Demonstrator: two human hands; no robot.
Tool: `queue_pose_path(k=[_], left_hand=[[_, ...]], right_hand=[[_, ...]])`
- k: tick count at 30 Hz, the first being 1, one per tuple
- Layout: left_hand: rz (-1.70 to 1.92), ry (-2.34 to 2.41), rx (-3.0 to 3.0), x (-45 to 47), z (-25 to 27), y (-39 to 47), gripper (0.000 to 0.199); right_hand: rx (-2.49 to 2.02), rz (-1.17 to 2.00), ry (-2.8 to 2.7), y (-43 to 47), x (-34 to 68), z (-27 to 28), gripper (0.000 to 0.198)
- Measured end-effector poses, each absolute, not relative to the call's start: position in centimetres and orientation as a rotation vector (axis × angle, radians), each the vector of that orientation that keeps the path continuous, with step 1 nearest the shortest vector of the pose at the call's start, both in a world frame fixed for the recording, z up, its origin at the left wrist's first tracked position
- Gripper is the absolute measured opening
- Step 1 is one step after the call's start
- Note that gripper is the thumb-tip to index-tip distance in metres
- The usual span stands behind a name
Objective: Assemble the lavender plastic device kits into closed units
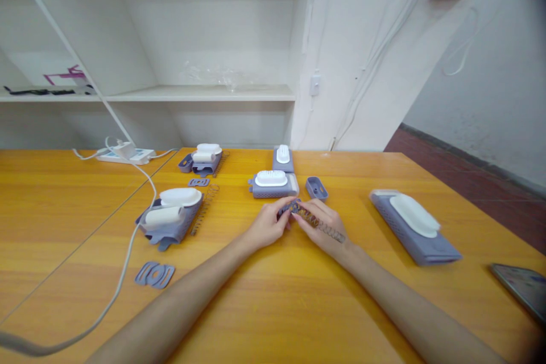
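Over the middle of the table, my left hand (267,224) pinches a small grey-purple slotted plastic plate (289,207). My right hand (324,234) has its fingers closed on a long metal coil spring (333,232), which slants back over the hand. One end of the spring meets the plate; whether it is hooked on cannot be seen. Just beyond the hands are a grey-purple plastic housing with a white bristled pad (271,178) and an open grey-purple end cap (316,188). Another housing with a white pad (282,154) sits behind.
To the left lie housings with white rollers (164,216), loose springs (205,209), and flat slotted plates (155,275). A finished-looking housing (412,224) and a phone (522,290) are at right. A white cable (128,264) crosses the left side, near a power strip (125,153).
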State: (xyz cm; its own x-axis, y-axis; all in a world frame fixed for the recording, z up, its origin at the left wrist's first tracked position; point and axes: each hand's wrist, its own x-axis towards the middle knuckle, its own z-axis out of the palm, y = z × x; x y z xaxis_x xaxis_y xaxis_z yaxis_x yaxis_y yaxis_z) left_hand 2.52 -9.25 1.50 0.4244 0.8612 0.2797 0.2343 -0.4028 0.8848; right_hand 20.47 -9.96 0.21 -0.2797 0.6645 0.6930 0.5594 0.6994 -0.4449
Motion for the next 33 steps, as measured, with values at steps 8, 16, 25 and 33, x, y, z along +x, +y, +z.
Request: queue_pose_path(k=[8,16,25,33], left_hand=[[1.005,0.944,1.846,2.5,1.4,-9.3,0.044],[0.951,0.940,1.897,2.4,1.3,-9.2,0.048],[0.981,0.974,1.918,2.6,1.3,-9.2,0.042],[1.030,1.015,1.903,2.5,1.4,-9.2,0.037]], right_hand=[[-0.962,0.137,-1.911,-9.8,20.5,0.1,0.019],[-0.877,0.130,-1.906,-10.1,20.5,0.1,0.029],[-0.808,0.174,-2.001,-10.6,20.4,1.2,0.035],[-0.817,0.215,-1.980,-10.5,20.3,1.2,0.033]])
